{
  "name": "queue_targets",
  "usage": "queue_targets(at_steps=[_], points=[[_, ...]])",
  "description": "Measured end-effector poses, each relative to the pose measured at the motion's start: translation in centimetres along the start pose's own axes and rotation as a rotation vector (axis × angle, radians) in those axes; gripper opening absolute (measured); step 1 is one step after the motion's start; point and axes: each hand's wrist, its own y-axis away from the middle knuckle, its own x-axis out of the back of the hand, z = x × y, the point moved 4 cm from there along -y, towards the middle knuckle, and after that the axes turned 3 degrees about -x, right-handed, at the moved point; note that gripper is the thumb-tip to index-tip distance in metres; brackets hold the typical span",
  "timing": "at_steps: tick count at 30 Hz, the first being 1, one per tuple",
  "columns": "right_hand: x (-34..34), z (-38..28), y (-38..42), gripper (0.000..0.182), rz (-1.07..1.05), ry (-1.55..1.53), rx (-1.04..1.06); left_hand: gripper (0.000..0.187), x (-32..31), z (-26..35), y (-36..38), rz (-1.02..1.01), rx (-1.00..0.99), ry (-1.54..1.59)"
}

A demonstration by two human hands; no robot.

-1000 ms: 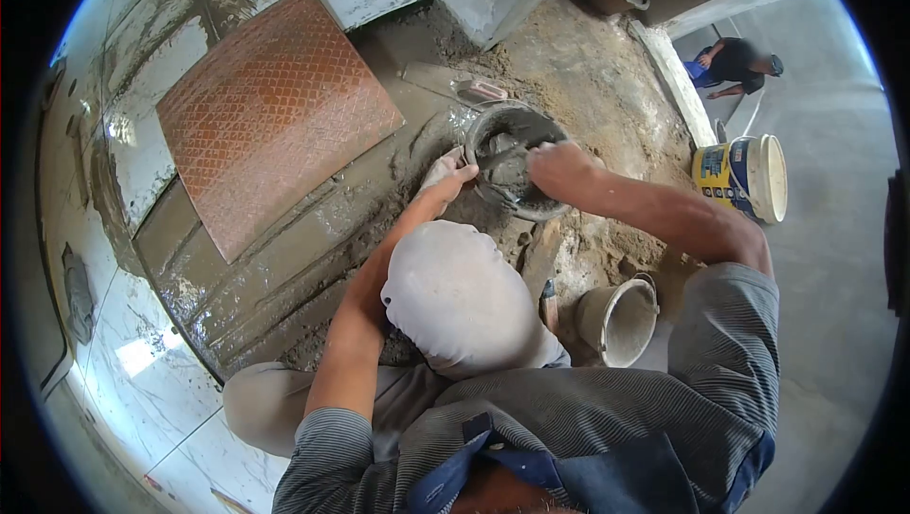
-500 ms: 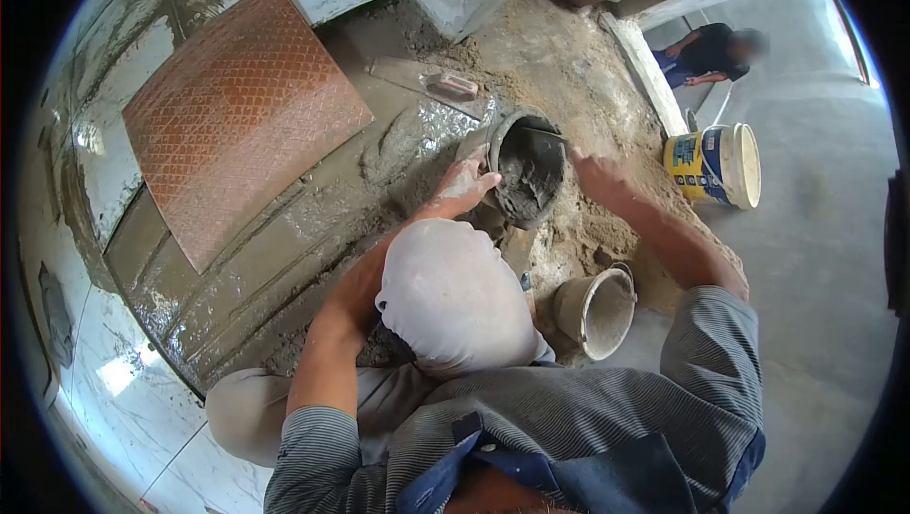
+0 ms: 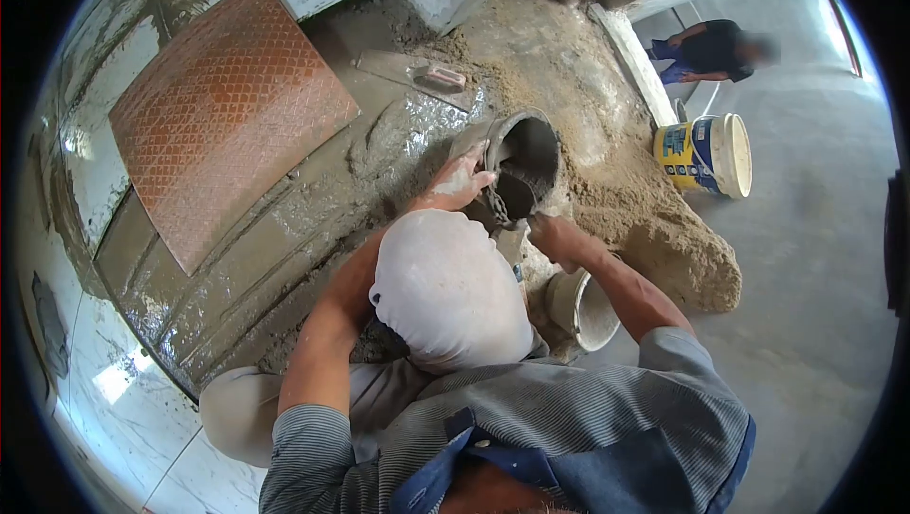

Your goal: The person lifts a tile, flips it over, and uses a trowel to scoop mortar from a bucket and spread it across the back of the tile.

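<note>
A dark bucket (image 3: 497,127) of wet grey mortar is tipped so its mouth faces right. My left hand (image 3: 460,180) grips its near-left rim, thumb over the edge and mortar smeared on the skin. Fingers closed, my right hand (image 3: 561,239) is at the lower right of the mouth, holding a trowel whose dark blade (image 3: 518,198) is inside the bucket. The trowel's handle is mostly hidden in my fist. Just below my right forearm stands a smaller bucket (image 3: 597,317) with pale, crusted walls.
A reddish-brown tile (image 3: 232,121) lies back up on wet mortar (image 3: 313,216) at left. A flat float (image 3: 441,78) rests beyond the bucket. Sand (image 3: 664,239) is heaped at right, near a yellow-and-blue pail (image 3: 701,156). Another person (image 3: 706,52) is at the far right.
My right hand has swung from the bucket's far-right rim down and toward me, bringing the trowel blade to the near side of the mouth. My left hand keeps its grip.
</note>
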Motion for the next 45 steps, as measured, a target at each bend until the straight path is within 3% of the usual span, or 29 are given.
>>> queue_targets(at_steps=[3,4,8,12,14,17,19,22,26,30,32,34,36,37,38,40,43,45], points=[[0.4,3.9,-1.0,0.038,0.263,0.566,0.473,0.059,-0.1,-0.1,-0.4,-0.068,-0.046,0.006],[1.5,3.5,0.2,0.038,0.263,0.563,0.47,0.059,-0.3,-0.1,-0.3,-0.072,-0.046,0.007],[8.5,1.9,3.2,0.04,0.373,0.486,0.068,0.06,0.1,-1.0,0.3,-0.068,0.018,-0.009],[11.8,1.5,0.9,0.043,0.457,0.603,0.124,0.062,0.0,-1.9,0.2,-0.056,-0.038,-0.031],[9.8,0.0,-1.8,0.036,0.353,0.536,0.123,0.064,0.2,-1.4,0.0,-0.027,-0.098,-0.093],[6.0,-1.9,-3.5,0.03,0.373,0.506,0.176,0.063,0.9,-1.7,-0.1,-0.082,0.006,0.02],[2.8,-2.1,-2.9,0.03,0.343,0.624,0.316,0.06,0.9,-2.4,0.4,-0.032,0.005,0.065],[1.7,-3.0,-0.1,0.03,0.236,0.634,0.362,0.059,1.6,-2.1,0.7,0.012,-0.056,0.116],[4.5,-2.8,1.8,0.043,0.13,0.678,0.293,0.057,1.6,-2.2,1.5,0.003,0.028,0.038],[8.3,-1.1,3.2,0.047,0.237,0.69,0.247,0.057,1.3,-3.0,1.0,0.028,-0.052,0.047],[9.4,1.6,0.6,0.047,0.428,0.646,0.245,0.057,0.9,-2.9,1.4,-0.009,-0.062,0.103],[9.0,2.0,-1.6,0.046,0.397,0.619,0.179,0.057,1.2,-2.4,1.0,-0.034,-0.087,0.142],[7.3,2.0,-2.6,0.044,0.358,0.542,0.128,0.06,0.6,-2.2,1.4,-0.071,-0.065,-0.031],[6.2,3.1,-4.7,0.044,0.327,0.451,0.29,0.064,0.4,-2.4,1.2,-0.111,-0.048,0.013],[5.2,4.0,-5.9,0.044,0.326,0.452,0.285,0.064,0.4,-2.5,0.9,-0.113,-0.049,0.017],[2.6,4.2,-6.8,0.044,0.193,0.226,0.477,0.064,0.5,-2.7,0.5,-0.095,-0.092,0.123],[0.7,2.8,-4.2,0.044,0.211,-0.012,0.378,0.062,-0.3,-3.4,0.4,-0.034,-0.063,-0.028],[1.0,0.2,-1.8,0.045,0.156,0.031,0.329,0.06,0.1,-2.7,-0.1,-0.023,-0.057,-0.061]])
